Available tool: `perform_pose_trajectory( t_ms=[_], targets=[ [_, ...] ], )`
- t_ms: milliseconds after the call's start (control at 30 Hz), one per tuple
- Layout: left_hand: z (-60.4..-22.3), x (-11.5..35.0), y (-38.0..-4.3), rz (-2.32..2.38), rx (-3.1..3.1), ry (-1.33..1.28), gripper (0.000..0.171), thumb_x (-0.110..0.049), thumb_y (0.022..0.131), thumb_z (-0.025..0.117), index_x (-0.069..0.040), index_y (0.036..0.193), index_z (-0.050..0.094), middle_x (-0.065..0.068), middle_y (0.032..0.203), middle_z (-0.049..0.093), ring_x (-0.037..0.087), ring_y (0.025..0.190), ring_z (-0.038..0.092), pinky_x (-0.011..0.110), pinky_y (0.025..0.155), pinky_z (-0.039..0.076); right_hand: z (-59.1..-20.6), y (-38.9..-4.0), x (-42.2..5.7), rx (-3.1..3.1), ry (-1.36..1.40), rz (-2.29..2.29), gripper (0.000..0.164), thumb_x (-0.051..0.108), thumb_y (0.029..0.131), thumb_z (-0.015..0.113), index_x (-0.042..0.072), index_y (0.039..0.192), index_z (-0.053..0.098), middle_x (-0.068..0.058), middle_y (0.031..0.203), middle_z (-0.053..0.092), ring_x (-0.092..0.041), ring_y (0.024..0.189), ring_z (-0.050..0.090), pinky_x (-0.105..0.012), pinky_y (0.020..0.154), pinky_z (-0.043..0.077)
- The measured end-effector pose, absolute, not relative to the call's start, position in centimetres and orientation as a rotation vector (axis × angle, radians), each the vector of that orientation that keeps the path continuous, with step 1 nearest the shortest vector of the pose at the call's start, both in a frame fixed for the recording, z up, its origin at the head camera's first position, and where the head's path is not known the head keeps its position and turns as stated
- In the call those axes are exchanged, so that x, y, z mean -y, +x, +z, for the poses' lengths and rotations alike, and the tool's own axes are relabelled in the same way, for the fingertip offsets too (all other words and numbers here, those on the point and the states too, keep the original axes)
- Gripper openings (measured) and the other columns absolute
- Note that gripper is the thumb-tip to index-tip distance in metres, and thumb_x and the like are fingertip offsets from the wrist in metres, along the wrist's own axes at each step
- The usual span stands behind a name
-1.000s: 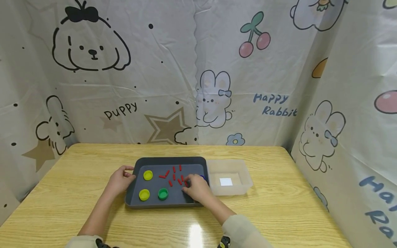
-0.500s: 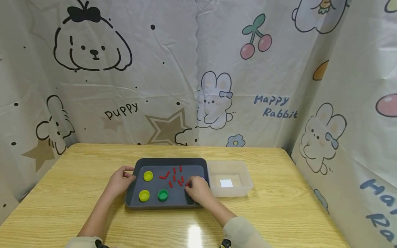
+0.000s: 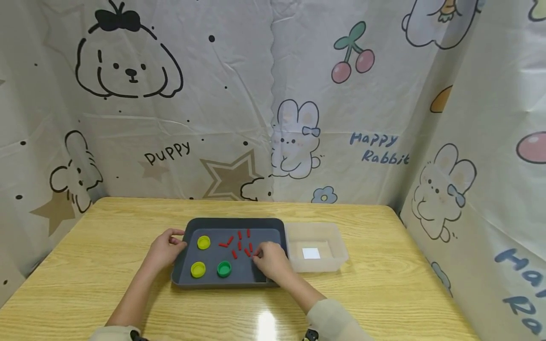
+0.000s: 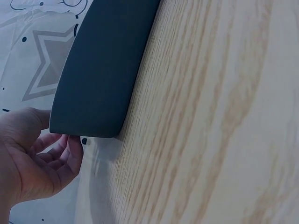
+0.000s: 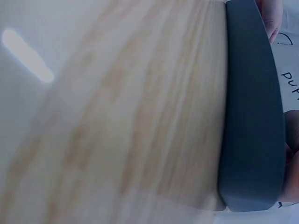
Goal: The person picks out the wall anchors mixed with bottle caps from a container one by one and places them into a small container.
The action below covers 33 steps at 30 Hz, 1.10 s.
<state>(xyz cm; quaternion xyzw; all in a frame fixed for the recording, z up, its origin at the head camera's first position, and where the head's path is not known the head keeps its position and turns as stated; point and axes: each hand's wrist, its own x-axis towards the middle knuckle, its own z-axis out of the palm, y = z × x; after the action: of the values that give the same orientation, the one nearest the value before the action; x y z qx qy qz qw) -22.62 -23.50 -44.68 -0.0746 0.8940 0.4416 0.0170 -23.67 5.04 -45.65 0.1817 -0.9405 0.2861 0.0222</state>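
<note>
A dark grey tray (image 3: 234,222) lies on the table, its side wall (image 4: 103,70) filling much of the left wrist view. My left hand (image 3: 166,248) grips the tray's left edge, thumb at the rim and fingers curled below it. Over the tray's right part, my right hand (image 3: 273,260) has thumb and fingertips brought together on a small red stick, mostly hidden by them. Several other red sticks (image 3: 240,246) lie scattered just left of those fingertips. Two yellow round caps (image 3: 204,243) and a green round cap (image 3: 224,269) sit in the tray's left half.
A translucent plastic box (image 3: 337,260) with a white label (image 3: 311,253) stands against the tray's right side. The wooden table (image 3: 128,213) reaches a printed cloth backdrop (image 3: 230,113) behind and at both sides.
My right hand's fingertips have closed together around the red stick, and the hand has shifted very slightly. My left hand stays at the tray's edge. The head view has tilted a little.
</note>
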Motion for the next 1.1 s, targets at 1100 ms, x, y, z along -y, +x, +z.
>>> perform_pose_trajectory(
  t_ms=[1100],
  targets=[
    [-45.4, 23.4, -22.5, 1.375, -2.842, -0.267, 0.04, -0.015, 0.091, 0.053, 0.003, 0.126, 0.048, 0.021, 0.102, 0.057, 0.025, 0.083, 0.056, 0.026, 0.063, 0.043, -40.0, -24.3, -6.6, 2.863, 0.631, 1.172, 0.009, 0.012, 0.084, 0.065, 0.007, 0.087, 0.072, 0.001, 0.065, 0.058, -0.008, 0.051, 0.04, -0.021, 0.048, 0.034]
  ],
)
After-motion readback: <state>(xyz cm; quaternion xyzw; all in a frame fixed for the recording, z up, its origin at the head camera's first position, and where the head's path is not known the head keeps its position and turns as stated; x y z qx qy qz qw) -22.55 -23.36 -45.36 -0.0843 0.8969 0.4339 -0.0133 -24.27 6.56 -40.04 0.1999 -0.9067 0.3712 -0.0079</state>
